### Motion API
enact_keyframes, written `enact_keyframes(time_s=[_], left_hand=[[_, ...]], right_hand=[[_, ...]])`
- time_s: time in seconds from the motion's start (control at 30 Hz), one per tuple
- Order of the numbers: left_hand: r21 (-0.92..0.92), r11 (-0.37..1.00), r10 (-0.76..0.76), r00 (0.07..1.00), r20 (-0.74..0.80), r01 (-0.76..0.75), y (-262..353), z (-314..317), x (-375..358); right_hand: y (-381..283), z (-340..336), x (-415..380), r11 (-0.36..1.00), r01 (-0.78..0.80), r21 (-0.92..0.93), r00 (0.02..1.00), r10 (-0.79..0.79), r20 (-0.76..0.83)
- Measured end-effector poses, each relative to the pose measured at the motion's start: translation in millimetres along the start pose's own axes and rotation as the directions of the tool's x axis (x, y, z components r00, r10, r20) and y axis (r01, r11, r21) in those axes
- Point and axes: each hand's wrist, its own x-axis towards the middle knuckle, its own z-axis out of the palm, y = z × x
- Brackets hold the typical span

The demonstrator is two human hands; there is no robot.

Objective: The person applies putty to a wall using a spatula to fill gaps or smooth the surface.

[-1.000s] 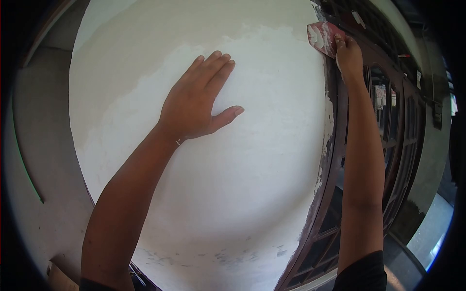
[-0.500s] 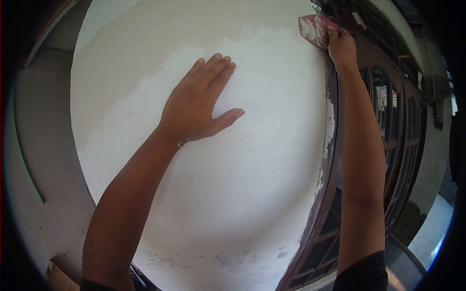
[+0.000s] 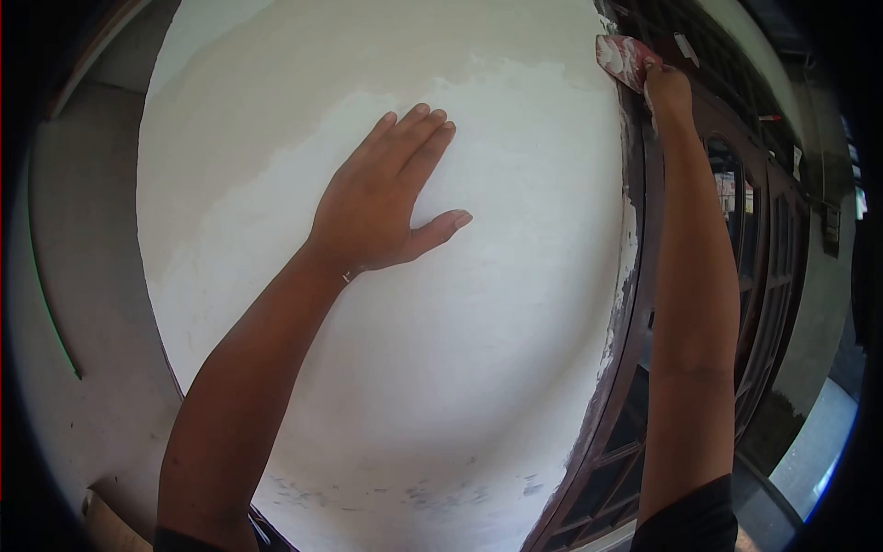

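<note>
Fingers [image 3: 418, 138] of your left hand [image 3: 386, 202] lie straight and close together, flat against the wall [image 3: 441, 368], with the thumb spread out to the right; the palm presses on the white patch and grips nothing. Your left forearm runs down from the wrist toward the near left corner of the view. Your right hand [image 3: 669, 92] is far up at the top right, its fingers curled tight on a scraper [image 3: 624, 57], a reddish blade smeared with white. That blade sits at the wall's right edge, touching the spot where the plaster meets the dark frame [image 3: 644, 276]. Your right arm stretches straight up along the frame, and a black sleeve [image 3: 690, 520] shows at the near end of it. You can see the wall in two tones: a brighter white coat under and around your left hand, and a duller, greyer band above it, with a ragged border between them running across just beyond your fingertips. White smears run down the frame's inner edge. Low on the wall, near you, grey specks mark the surface. Right of the frame stand glass panes [image 3: 736, 212] in dark bars.
</note>
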Motion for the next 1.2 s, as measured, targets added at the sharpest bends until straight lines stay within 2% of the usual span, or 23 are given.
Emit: enact_keyframes(time_s=[0.07,0.17,0.2,0.27,0.3,0.37,0.4,0.5,0.57,0.63,0.67,0.7,0.77,0.8,0.83,0.9,0.93,1.0,1.03,1.07,1.1,1.17,1.2], left_hand=[[0.0,1.0,-0.005,1.0,-0.004,0.005,0,1,0],[-0.008,1.0,0.0,1.0,0.002,0.0,0,0,-1],[0.0,1.0,-0.002,1.0,0.005,0.002,0,0,-1],[0.006,1.0,-0.001,1.0,0.011,0.001,0,0,0],[0.001,1.0,-0.001,1.0,0.01,0.001,0,0,0],[-0.003,1.0,-0.003,1.0,0.009,0.003,0,0,0],[-0.002,1.0,-0.001,1.0,0.006,0.001,0,1,0],[0.004,1.0,-0.002,1.0,0.005,0.002,-1,0,-1],[0.002,1.0,-0.001,1.0,0.006,0.001,0,1,0],[-0.003,1.0,-0.011,1.0,0.005,0.011,0,0,0],[-0.003,1.0,-0.011,1.0,0.008,0.011,0,0,-1],[0.001,1.0,-0.007,1.0,0.005,0.007,-1,1,-1],[0.006,1.0,-0.006,1.0,-0.001,0.006,-1,1,-1],[0.009,1.0,-0.004,1.0,-0.003,0.004,0,1,0],[0.011,1.0,-0.001,1.0,-0.004,0.002,0,1,0],[0.009,1.0,-0.004,1.0,-0.008,0.004,-1,1,-1],[0.005,1.0,-0.003,1.0,-0.013,0.003,0,2,-1],[0.002,1.0,-0.005,1.0,-0.013,0.005,0,1,-1],[0.002,1.0,-0.008,1.0,-0.011,0.008,0,1,-1],[0.0,1.0,-0.006,1.0,-0.011,0.006,1,1,-1],[0.001,1.0,-0.002,1.0,-0.011,0.002,0,1,0],[0.002,1.0,-0.001,1.0,-0.01,0.001,0,1,-1],[0.007,1.0,0.001,1.0,-0.012,-0.001,0,2,0]], right_hand=[[-3,-4,-4,0.996,-0.069,0.055,0.998,0.068,0.01],[-8,3,-5,0.923,-0.118,0.367,0.991,0.083,0.109],[-9,9,-4,0.922,-0.119,0.369,0.99,0.085,0.108],[-9,25,-2,0.99,0.128,0.061,0.991,-0.13,0.033],[-5,22,-1,0.99,0.125,0.059,0.991,-0.127,0.032],[6,14,6,0.977,0.128,-0.172,0.988,-0.141,-0.065],[10,14,10,1.0,0.019,-0.001,0.997,-0.019,-0.073],[-27,5,-22,0.969,-0.046,0.241,0.999,0.047,0.002],[-32,20,-18,0.954,-0.029,0.3,0.999,0.024,0.021],[-33,33,-6,0.969,0.248,0.004,0.967,-0.248,0.05],[-33,39,-11,0.966,0.192,-0.17,0.979,-0.2,-0.031],[-26,37,-10,0.967,0.191,-0.17,0.98,-0.199,-0.031],[-3,26,3,0.991,0.108,-0.081,0.989,-0.116,-0.095],[3,17,8,0.997,-0.004,0.076,0.999,0.006,-0.033],[-2,12,2,0.997,-0.002,0.078,1.0,0.005,-0.031],[-14,7,-12,0.876,-0.149,0.458,0.989,0.125,0.082],[-26,8,-23,0.877,-0.148,0.458,0.989,0.124,0.082],[-47,12,-44,0.941,0.009,0.339,0.978,-0.079,0.193],[-43,12,-45,0.942,0.009,0.337,0.979,-0.078,0.191],[-38,14,-47,0.98,0.187,0.066,0.977,-0.193,0.087],[-33,17,-50,0.919,0.324,-0.223,0.945,-0.327,0.021],[-16,6,-46,0.939,0.273,-0.209,0.959,-0.282,-0.017],[-10,-1,-45,0.985,0.167,-0.036,0.986,-0.168,-0.015]])
